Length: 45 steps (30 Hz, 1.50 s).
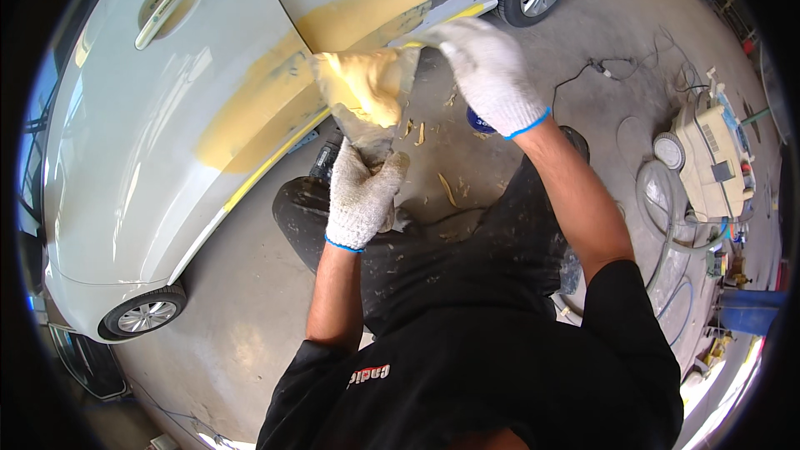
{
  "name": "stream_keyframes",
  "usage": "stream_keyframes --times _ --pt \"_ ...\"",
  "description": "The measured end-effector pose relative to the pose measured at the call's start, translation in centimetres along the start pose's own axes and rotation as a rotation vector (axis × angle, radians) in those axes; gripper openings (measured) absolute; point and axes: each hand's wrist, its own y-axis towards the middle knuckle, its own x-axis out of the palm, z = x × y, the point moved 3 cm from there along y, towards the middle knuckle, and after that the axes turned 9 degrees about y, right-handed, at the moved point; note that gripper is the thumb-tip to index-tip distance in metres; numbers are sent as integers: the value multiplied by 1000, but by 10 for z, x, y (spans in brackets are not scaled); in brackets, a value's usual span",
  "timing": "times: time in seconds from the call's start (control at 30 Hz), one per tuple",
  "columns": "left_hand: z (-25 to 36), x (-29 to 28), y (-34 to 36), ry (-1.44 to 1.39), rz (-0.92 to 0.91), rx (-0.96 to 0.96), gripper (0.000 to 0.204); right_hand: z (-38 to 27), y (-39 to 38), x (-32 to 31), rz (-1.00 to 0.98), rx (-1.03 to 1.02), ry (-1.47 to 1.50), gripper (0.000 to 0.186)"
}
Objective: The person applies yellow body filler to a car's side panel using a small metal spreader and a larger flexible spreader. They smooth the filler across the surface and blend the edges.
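Note:
My left hand (364, 192), in a dirty white knit glove with a blue cuff, is closed round the narrow end of a grey putty knife (357, 127). A thick mound of pale yellow body filler (367, 87) covers its wide blade. My right hand (492, 71), gloved alike, is raised just right of the blade. Motion blurs its fingers, so whether they grip a tool cannot be told. Ahead stands a silver car door (142, 150) with a yellow filler patch (250, 108) along its lower part. Another filler patch (367, 12) spreads over the neighbouring panel.
A dark power tool (327, 157) lies by the car's sill. Dried filler scraps (447, 189) and a blue can lid (479, 122) are on the floor between my legs. At right stand a beige wheeled machine (708, 154) and a coiled hose (658, 200); cables (575, 75) trail nearby.

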Motion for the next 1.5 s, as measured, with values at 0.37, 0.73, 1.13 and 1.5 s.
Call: stream_keyframes --times 0.37,0.73,1.13,1.5 --pt "-41 -9 51 608 346 537 77 -15 -51 59 152 957 1760 30" --pt "-59 -6 23 -34 1 -16 53 3 -19 -6 392 261 793 29" --pt "-48 -37 17 337 -16 87 36 2 -16 10 -239 119 342 37" --pt "-16 -41 8 244 -484 -214 43 16 -70 71 -92 995 1701 31"
